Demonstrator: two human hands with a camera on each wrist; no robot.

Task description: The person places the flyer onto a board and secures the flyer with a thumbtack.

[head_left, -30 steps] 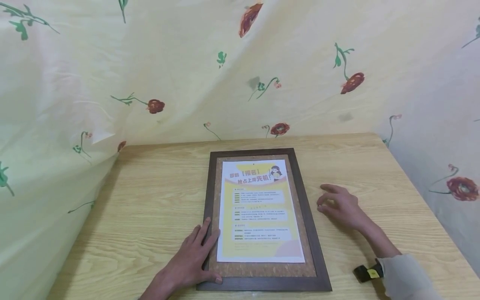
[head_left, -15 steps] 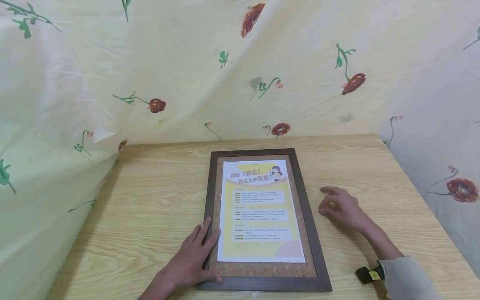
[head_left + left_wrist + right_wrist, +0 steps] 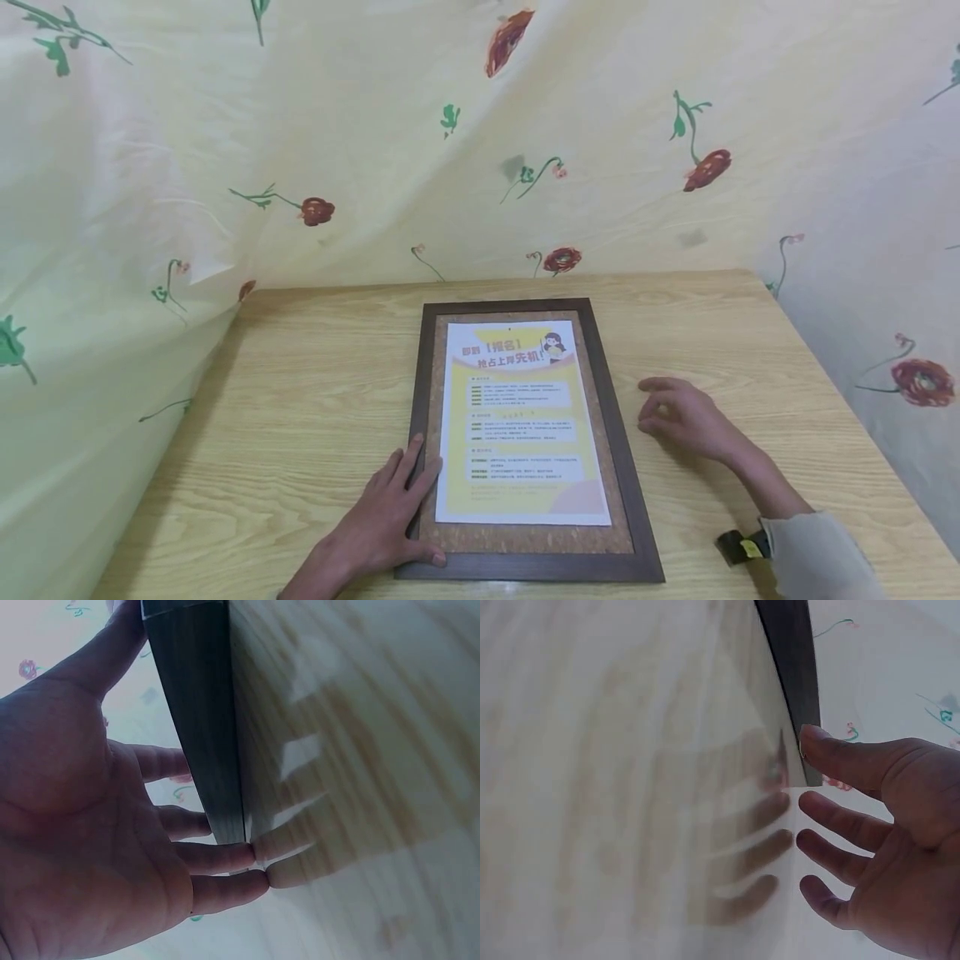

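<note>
A dark brown picture frame with a cork backing lies flat on the table. On the cork is a yellow and white printed poster with a cartoon figure at its top right. My left hand rests at the frame's lower left side, fingers spread and fairly straight, thumb on the near corner. In the left wrist view its lower two fingertips meet the tabletop beside the frame's edge. My right hand hovers to the right of the frame, fingers loosely bent, holding nothing. The right wrist view shows those fingers over the table.
The light wood-grain table reflects both hands. A cream curtain with red flowers hangs behind it and along both sides. A small black device with a yellow label sits at the right sleeve.
The right hand has drifted slightly toward the person. The left hand, frame and poster stay in place, and the head view has shifted a little.
</note>
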